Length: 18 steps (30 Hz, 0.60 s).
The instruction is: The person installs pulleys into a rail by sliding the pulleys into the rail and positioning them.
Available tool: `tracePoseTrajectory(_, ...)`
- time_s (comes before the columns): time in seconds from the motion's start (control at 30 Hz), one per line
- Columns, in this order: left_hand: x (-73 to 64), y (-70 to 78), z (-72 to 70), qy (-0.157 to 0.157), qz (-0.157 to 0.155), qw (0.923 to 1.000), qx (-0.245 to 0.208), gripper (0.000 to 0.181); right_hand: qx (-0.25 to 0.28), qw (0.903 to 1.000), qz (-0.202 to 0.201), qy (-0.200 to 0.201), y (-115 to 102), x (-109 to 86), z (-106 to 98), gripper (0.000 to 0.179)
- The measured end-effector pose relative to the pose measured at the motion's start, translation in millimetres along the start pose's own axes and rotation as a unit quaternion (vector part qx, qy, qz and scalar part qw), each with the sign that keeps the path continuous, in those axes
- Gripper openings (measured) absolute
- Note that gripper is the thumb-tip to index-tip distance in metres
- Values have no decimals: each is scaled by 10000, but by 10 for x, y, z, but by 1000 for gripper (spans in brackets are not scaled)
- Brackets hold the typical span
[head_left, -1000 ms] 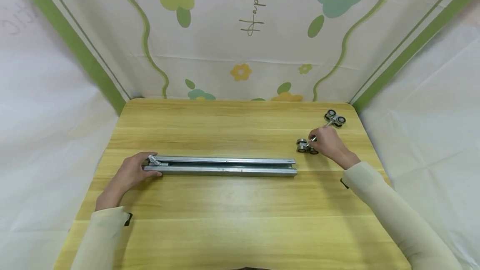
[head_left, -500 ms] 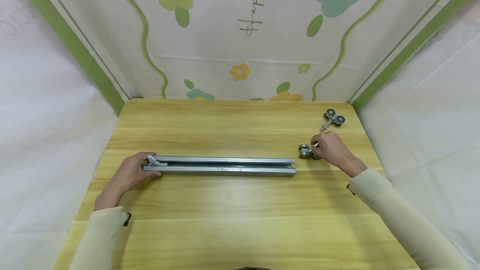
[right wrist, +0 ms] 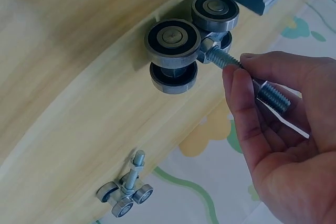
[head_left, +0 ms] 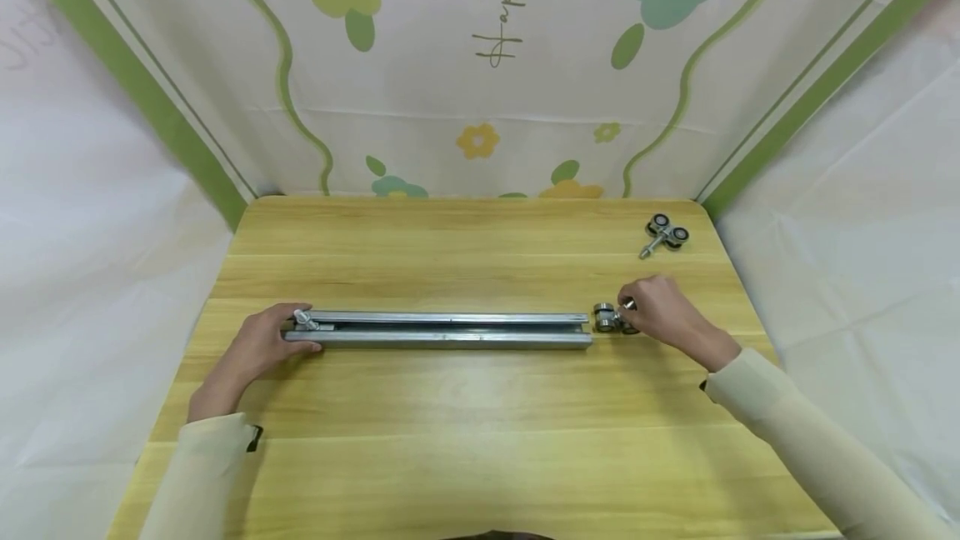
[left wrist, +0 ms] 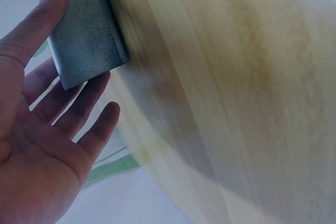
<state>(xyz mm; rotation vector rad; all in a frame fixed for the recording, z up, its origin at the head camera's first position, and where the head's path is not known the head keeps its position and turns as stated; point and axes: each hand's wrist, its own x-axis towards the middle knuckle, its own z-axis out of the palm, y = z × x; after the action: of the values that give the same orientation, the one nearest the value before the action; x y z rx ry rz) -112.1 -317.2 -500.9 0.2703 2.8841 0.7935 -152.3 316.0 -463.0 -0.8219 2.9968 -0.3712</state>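
A steel channel rail (head_left: 442, 341) lies lengthwise on the table, its slot facing up. My left hand (head_left: 251, 357) grips its left end, thumb on the near wall and fingers at the far side. A bolt with a fitting (head_left: 306, 320) sticks up from the slot there. Just off the rail's right end, my right hand (head_left: 667, 319) pinches the threaded bolt (right wrist: 223, 59) of a roller trolley (head_left: 604, 317). The trolley's wheels (right wrist: 172, 40) have black centres and stand close to the rail's end, apart from it. The palm hides part of the trolley in the head view.
A second roller trolley (head_left: 666, 233) lies at the table's far right, its bolt pointing toward the near left. The wooden table (head_left: 465, 457) meets a flower-printed white cloth (head_left: 420, 82) behind, with white cloth sides left and right.
My right hand has brought the roller trolley nearer to me, from behind the rail's line to level with its right end. The left hand and the rail stay put.
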Motion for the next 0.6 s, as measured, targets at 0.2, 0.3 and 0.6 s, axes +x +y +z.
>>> tracePoseTrajectory(0.2, -6, -5, 0, 20, 16, 10000, 2, 71, 40, 10000, -48, -67, -78, -48, 34, 6)
tracePoseTrajectory(0.3, -8, -8, 4, 24, 10, 10000, 1, 71, 86, 9999, -39, -118, -127, -64, 41, 6)
tracePoseTrajectory(0.6, -2, -15, 11, 12, -25, 10000, 2, 73, 92, 9998, -153, -111, -202, -76, 64, 6)
